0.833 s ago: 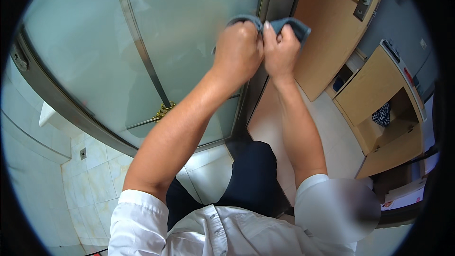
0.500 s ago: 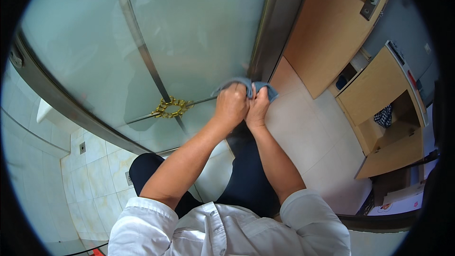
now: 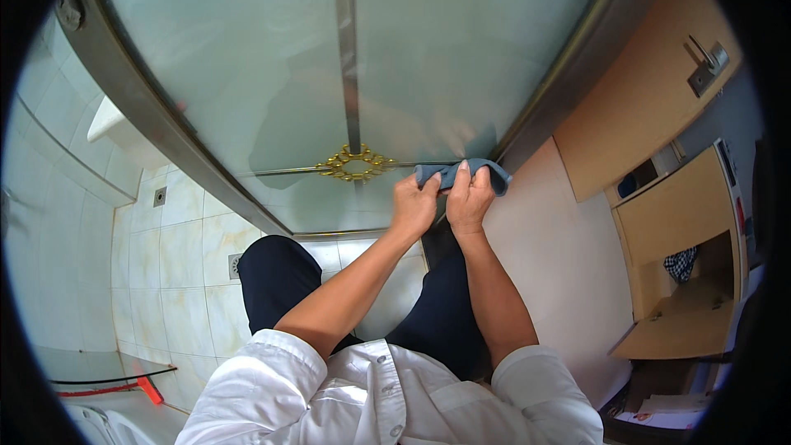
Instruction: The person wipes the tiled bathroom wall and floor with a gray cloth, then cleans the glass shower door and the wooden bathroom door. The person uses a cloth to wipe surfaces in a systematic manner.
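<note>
Both my hands grip one blue-grey cloth [image 3: 445, 175] in front of a frosted glass door [image 3: 272, 49]. My left hand [image 3: 416, 204] pinches the cloth's left end between thumb and fingers. Close beside it, my right hand [image 3: 469, 200] is closed on the right part, and a loose end hangs past its knuckles. The cloth lies by the thin metal crossbar, near the door's right frame [image 3: 554, 86]; whether it presses on the glass I cannot tell. Left of my hands, a gold ring-shaped ornament [image 3: 356, 163] sits where the bars cross.
A wooden door [image 3: 634, 99] with a metal handle stands at the right. Below it, a wooden cabinet [image 3: 677, 210] has an opened flap and a checked cloth [image 3: 681, 264] inside. Pale floor tiles [image 3: 183, 255] with drains lie at left. A red-headed tool [image 3: 150, 390] is at lower left.
The view has turned, so the glass door and its ornament sit further right. My hands have spread a little apart along the cloth, which is now less bunched and stretched between them.
</note>
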Available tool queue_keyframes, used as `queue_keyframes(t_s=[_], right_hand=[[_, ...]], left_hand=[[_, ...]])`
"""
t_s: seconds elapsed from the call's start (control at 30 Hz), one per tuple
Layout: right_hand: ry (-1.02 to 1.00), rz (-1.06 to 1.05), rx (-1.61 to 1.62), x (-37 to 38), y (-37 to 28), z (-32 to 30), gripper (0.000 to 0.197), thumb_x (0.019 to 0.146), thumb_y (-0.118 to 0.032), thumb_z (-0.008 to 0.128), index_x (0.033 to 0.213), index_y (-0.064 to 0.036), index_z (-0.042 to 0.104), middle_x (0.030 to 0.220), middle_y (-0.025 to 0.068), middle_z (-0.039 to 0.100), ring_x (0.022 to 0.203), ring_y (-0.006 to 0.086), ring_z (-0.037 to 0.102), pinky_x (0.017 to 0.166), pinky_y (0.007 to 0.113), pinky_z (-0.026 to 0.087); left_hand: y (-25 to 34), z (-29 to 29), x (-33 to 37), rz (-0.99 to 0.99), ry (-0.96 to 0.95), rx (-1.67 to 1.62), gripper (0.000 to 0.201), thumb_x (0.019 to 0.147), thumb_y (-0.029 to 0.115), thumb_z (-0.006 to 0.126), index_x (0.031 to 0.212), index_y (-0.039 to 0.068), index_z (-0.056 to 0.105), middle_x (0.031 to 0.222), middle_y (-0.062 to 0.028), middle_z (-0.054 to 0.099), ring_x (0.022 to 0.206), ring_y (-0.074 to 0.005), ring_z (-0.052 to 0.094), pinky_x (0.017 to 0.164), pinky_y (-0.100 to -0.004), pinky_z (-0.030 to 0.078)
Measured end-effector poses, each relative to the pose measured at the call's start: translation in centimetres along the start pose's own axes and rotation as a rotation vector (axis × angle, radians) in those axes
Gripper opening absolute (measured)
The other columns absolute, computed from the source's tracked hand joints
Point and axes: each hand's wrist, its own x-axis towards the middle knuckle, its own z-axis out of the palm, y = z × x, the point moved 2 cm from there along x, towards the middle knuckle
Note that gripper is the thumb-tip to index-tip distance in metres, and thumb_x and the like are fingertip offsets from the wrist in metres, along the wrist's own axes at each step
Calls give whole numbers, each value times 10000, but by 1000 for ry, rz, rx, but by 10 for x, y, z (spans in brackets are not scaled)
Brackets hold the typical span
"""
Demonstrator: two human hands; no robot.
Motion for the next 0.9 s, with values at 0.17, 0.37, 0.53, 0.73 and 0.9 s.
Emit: queue_keyframes(t_s=[0.17,0.37,0.53,0.73,0.9], right_hand=[[-107,-62,25,-25,-29,41,252,954,-138,657,758,-19,551,641,174,637,582,369,653,562,449,510],[-251,-398,7,-62,-75,93,301,938,-124,685,685,-43,544,629,164,590,547,365,585,526,435,468],[-183,-524,115,-70,-96,108,192,921,-105,682,752,-22,646,698,160,623,604,367,598,573,461,459],[-149,-364,287,-24,-142,91,199,978,-110,657,805,-17,628,683,155,633,586,341,620,549,416,483],[16,-596,156,41,-222,71,209,948,-88,687,773,-13,600,619,142,605,516,312,581,520,394,476]], left_hand=[[18,-64,-14,37,185,-67,157,976,105,654,976,-30,734,906,-26,709,799,-109,631,738,-300,526],[25,-149,-24,42,455,-66,207,951,147,682,820,-11,709,768,11,632,679,-71,515,566,-264,411],[38,-160,-25,58,485,-201,139,973,63,621,925,-55,679,874,-100,699,825,-220,706,773,-401,633],[118,-132,-15,290,308,-273,218,1008,79,610,868,-70,685,822,-89,699,681,-156,683,640,-331,614],[204,-115,4,534,288,-142,327,1004,137,663,727,-32,623,688,-20,632,644,-100,641,574,-292,563]])
